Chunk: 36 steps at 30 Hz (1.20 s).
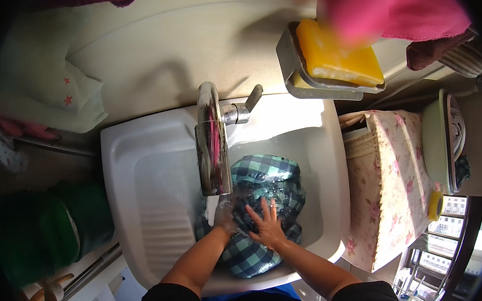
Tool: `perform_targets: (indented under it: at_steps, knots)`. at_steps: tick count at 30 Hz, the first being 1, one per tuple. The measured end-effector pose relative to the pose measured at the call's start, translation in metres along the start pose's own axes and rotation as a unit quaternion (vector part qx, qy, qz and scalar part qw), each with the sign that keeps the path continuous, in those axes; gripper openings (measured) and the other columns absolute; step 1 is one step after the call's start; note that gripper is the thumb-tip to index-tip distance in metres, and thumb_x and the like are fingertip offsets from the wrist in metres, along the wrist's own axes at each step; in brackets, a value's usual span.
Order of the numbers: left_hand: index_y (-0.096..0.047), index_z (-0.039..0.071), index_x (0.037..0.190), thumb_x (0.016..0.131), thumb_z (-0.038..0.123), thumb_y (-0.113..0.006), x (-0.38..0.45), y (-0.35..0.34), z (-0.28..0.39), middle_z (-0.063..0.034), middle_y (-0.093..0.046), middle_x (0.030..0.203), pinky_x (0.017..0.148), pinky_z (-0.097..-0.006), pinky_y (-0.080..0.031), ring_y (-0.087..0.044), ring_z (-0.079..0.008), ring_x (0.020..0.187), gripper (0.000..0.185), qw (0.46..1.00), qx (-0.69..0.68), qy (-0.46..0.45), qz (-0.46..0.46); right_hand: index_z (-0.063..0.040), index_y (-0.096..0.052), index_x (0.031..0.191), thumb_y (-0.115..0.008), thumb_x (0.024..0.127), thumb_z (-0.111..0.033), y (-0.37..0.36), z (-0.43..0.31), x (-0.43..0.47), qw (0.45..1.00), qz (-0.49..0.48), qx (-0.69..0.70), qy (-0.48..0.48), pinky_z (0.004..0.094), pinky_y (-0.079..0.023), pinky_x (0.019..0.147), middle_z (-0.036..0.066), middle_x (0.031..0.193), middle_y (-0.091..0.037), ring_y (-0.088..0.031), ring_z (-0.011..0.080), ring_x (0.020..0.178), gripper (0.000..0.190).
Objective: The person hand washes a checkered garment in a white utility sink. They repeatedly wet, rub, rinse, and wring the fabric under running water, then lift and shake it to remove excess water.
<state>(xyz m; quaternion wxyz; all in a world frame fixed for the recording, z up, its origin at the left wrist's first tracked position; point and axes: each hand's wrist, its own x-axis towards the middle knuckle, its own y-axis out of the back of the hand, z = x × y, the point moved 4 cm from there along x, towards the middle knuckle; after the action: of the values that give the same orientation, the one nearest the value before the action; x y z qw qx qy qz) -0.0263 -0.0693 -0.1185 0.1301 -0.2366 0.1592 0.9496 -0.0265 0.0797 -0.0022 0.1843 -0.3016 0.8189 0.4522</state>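
A green and dark blue checked cloth (253,253) lies bunched in water in the right part of a white laundry sink (338,176). My right hand (267,229) rests on the wet cloth, palm down with its fingers apart. To its left, my left hand (225,215) is at the cloth under the faucet, blurred by splashing water, so its fingers cannot be made out. The chrome faucet (212,152) reaches over the sink just above my left hand, with its lever (254,98) at the right. A white strip shows beneath the spout.
Washboard ridges (167,241) line the sink's left side. A grey soap tray (291,57) holds a yellow soap bar (340,58) on the back wall. Right of the sink stands a floral-covered box (396,180), with a pale green basin (436,143) beyond. Dark green cloth (31,235) hangs at left.
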Motion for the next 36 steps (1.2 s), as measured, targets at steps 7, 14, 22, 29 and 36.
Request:
perform_targets:
  at_steps: [7, 14, 22, 29, 36]
  knots:
    - [-0.046, 0.014, 0.128, 0.08, 0.03, -0.057, 0.009, 0.004, 0.056, -0.0125, -0.046, 0.131, 0.091, -0.0421, -0.045, -0.054, -0.0298, 0.112, 0.052, 0.877, 0.415, 0.102, -0.218, -0.022, -0.049, 0.125, -0.069, 0.074, -0.027, 0.023, 0.014, 0.082, 0.993, 0.058, -0.03, -0.097, 0.0591, -0.036, 0.093, 0.017, 0.13, -0.045, -0.038, 0.0398, 0.123, 0.055]
    - [-0.027, 0.024, 0.142, 0.069, 0.021, -0.072, -0.004, 0.02, 0.083, -0.0131, -0.024, 0.148, 0.097, -0.0416, -0.042, -0.043, -0.035, 0.122, 0.086, 0.925, 0.363, 0.002, -0.114, -0.008, -0.063, 0.107, -0.049, 0.085, -0.033, 0.07, 0.101, 0.137, 0.999, 0.027, -0.037, 0.014, 0.0414, -0.045, 0.084, 0.019, 0.102, -0.063, -0.059, 0.0384, 0.095, 0.036]
    - [-0.065, 0.006, 0.088, 0.08, 0.017, -0.065, -0.099, 0.051, 0.105, -0.009, -0.066, 0.076, 0.074, -0.0373, -0.048, -0.063, -0.0279, 0.079, 0.014, 0.969, -0.038, -0.105, 0.221, 0.0, -0.057, 0.106, -0.059, 0.087, -0.029, 0.097, 0.048, -0.005, 0.684, 0.17, 0.689, -0.171, 0.0374, -0.053, 0.077, 0.011, 0.096, -0.065, -0.065, 0.0234, 0.086, 0.035]
    - [-0.066, 0.006, 0.081, 0.083, 0.023, -0.062, -0.175, 0.03, 0.125, -0.0103, -0.065, 0.075, 0.068, -0.039, -0.046, -0.06, -0.0291, 0.073, 0.018, 0.966, -0.042, -0.106, 0.232, 0.002, -0.055, 0.114, -0.049, 0.093, -0.029, 0.231, -0.06, -0.083, 0.79, 0.298, 0.536, 0.001, 0.0298, -0.052, 0.075, 0.011, 0.1, -0.064, -0.064, 0.0201, 0.084, 0.037]
    - [-0.045, 0.001, 0.123, 0.078, 0.062, -0.054, -0.146, -0.02, 0.12, -0.0206, -0.055, 0.113, 0.09, -0.0453, -0.043, -0.053, -0.0343, 0.106, 0.076, 0.797, -0.559, 0.222, -0.052, -0.003, -0.047, 0.129, -0.039, 0.095, -0.037, 0.345, -0.18, -0.165, 0.757, 0.124, 0.596, 0.238, 0.0406, -0.043, 0.097, 0.013, 0.125, -0.054, -0.055, 0.0273, 0.11, 0.048]
